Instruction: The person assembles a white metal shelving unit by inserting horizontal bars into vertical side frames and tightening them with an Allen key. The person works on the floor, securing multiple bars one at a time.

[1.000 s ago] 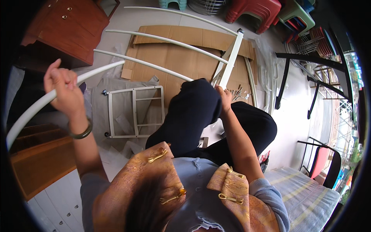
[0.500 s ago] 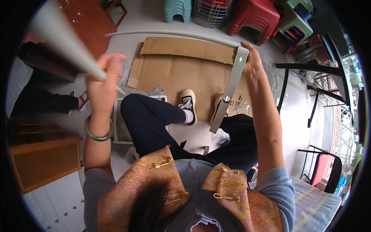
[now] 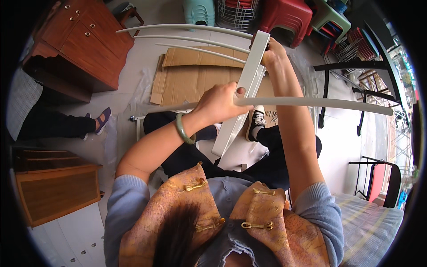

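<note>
Left hand [image 3: 216, 101], head view: closed in a fist round a curved white tube [image 3: 329, 103], tube reaching right above the right forearm. Left of the wrist, more white tubing; continuation or separate piece, impossible to tell. Right hand [image 3: 272, 54]: wrapped over the far end of a square-section white crossbeam [image 3: 249, 71], fingertips partly hidden. Crossbeam: slanting from far right to near left, round hole [image 3: 240, 92] beside the left fist. Judged done: three slender white rods [image 3: 195, 27], extending left from the beam's far part, apparently seated. Judged left over: held tube, seemingly unattached, joint hidden. Beneath, flattened cardboard [image 3: 191, 79]. Far left: reddish wooden cabinet [image 3: 95, 49]. Far right: stacked red plastic stools [image 3: 287, 22].
</note>
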`<action>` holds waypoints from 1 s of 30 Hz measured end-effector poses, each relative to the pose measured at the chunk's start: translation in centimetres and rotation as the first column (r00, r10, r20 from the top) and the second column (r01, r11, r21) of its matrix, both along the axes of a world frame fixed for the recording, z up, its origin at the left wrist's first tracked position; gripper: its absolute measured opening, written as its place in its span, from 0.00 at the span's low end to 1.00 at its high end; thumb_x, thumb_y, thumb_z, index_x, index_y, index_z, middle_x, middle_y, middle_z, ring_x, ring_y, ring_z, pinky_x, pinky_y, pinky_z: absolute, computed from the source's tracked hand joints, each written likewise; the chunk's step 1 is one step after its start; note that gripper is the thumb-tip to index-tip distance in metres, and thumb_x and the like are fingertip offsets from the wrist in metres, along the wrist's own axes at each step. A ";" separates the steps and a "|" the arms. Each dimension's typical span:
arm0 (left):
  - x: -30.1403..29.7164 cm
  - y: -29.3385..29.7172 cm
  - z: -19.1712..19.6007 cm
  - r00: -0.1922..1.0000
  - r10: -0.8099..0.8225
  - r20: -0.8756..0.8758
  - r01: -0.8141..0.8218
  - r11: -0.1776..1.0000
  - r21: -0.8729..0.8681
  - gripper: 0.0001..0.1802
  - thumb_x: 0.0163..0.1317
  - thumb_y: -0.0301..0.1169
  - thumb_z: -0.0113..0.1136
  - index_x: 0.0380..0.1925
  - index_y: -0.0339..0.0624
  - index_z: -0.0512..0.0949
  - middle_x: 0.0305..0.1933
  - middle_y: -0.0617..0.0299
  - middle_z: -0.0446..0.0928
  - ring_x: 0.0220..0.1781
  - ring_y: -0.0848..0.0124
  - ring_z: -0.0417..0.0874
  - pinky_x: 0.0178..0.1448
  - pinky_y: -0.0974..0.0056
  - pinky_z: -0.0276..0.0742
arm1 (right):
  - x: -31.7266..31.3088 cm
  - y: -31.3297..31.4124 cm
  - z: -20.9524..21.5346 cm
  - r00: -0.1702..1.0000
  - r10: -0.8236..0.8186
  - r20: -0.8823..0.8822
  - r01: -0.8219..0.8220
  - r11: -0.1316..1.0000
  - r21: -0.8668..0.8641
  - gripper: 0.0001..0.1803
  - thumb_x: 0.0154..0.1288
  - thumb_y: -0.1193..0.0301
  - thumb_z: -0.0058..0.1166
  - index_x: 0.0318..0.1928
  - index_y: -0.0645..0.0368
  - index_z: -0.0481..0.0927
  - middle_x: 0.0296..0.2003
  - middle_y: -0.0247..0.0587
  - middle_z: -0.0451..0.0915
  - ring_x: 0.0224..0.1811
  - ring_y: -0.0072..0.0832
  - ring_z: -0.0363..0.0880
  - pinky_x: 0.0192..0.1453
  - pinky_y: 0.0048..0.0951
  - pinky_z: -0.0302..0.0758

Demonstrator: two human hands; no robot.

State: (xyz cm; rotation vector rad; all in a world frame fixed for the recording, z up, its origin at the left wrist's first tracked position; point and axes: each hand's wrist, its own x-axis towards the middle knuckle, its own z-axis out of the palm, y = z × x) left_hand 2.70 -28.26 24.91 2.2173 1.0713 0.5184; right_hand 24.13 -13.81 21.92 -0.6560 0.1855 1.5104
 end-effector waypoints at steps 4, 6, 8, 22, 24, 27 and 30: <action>0.6 0.5 -0.2 0.994 0.097 -0.051 -0.093 0.992 0.085 0.20 0.42 0.43 0.61 0.25 0.37 0.73 0.22 0.50 0.75 0.26 0.58 0.78 0.33 0.61 0.73 | -0.1 -4.4 0.1 0.964 0.266 -0.005 -0.257 0.937 0.236 0.15 0.67 0.65 0.35 0.27 0.60 0.68 0.17 0.32 0.64 0.14 0.14 0.57 0.14 0.13 0.55; 0.5 1.7 0.6 0.993 0.115 -0.013 -0.115 0.993 0.038 0.20 0.43 0.43 0.60 0.26 0.36 0.74 0.22 0.50 0.76 0.26 0.60 0.79 0.34 0.61 0.73 | -0.4 -8.4 3.2 0.953 0.194 0.233 -0.230 0.963 0.137 0.18 0.66 0.60 0.39 0.33 0.64 0.71 0.19 0.32 0.67 0.13 0.14 0.54 0.15 0.15 0.53; 0.6 3.0 1.1 0.995 0.096 -0.016 -0.095 0.995 0.032 0.19 0.44 0.43 0.59 0.26 0.35 0.76 0.21 0.52 0.76 0.24 0.63 0.78 0.33 0.62 0.72 | -0.1 -12.8 3.0 0.736 0.077 0.673 -0.310 0.922 0.233 0.20 0.65 0.57 0.40 0.34 0.64 0.74 0.20 0.32 0.70 0.14 0.15 0.56 0.15 0.16 0.53; 10.3 13.2 1.5 0.985 0.154 -0.078 -0.173 0.895 -0.412 0.26 0.45 0.40 0.62 0.36 0.26 0.75 0.33 0.52 0.75 0.30 0.67 0.76 0.32 0.64 0.71 | -10.4 -27.0 -6.4 -0.553 0.059 0.831 -0.001 0.997 -0.071 0.22 0.43 0.61 0.63 0.31 0.61 0.67 0.29 0.46 0.71 0.33 0.46 0.72 0.32 0.41 0.70; 12.1 14.3 -1.1 0.967 0.244 -0.076 -0.255 0.896 -0.363 0.27 0.45 0.40 0.64 0.38 0.26 0.75 0.35 0.51 0.75 0.31 0.66 0.77 0.34 0.63 0.72 | -9.3 -26.1 -7.4 -0.493 0.172 0.853 0.049 0.984 -0.170 0.21 0.44 0.62 0.61 0.33 0.62 0.69 0.28 0.48 0.74 0.33 0.47 0.74 0.34 0.40 0.71; 13.2 15.6 -2.5 0.962 0.260 -0.084 -0.273 0.913 -0.302 0.27 0.48 0.43 0.62 0.38 0.28 0.75 0.36 0.49 0.76 0.32 0.64 0.78 0.35 0.63 0.73 | -7.2 -24.6 -10.0 -0.345 0.274 0.898 0.030 0.959 -0.281 0.18 0.45 0.64 0.57 0.33 0.62 0.70 0.26 0.50 0.77 0.32 0.47 0.76 0.36 0.40 0.72; 12.6 16.6 -0.7 0.969 0.175 -0.174 -0.203 0.966 -0.160 0.19 0.52 0.45 0.57 0.29 0.37 0.77 0.30 0.54 0.78 0.28 0.68 0.78 0.31 0.63 0.72 | -4.9 -22.2 -10.7 -0.288 0.253 0.924 0.091 0.967 -0.236 0.15 0.46 0.64 0.55 0.32 0.61 0.72 0.22 0.50 0.77 0.28 0.48 0.76 0.35 0.40 0.72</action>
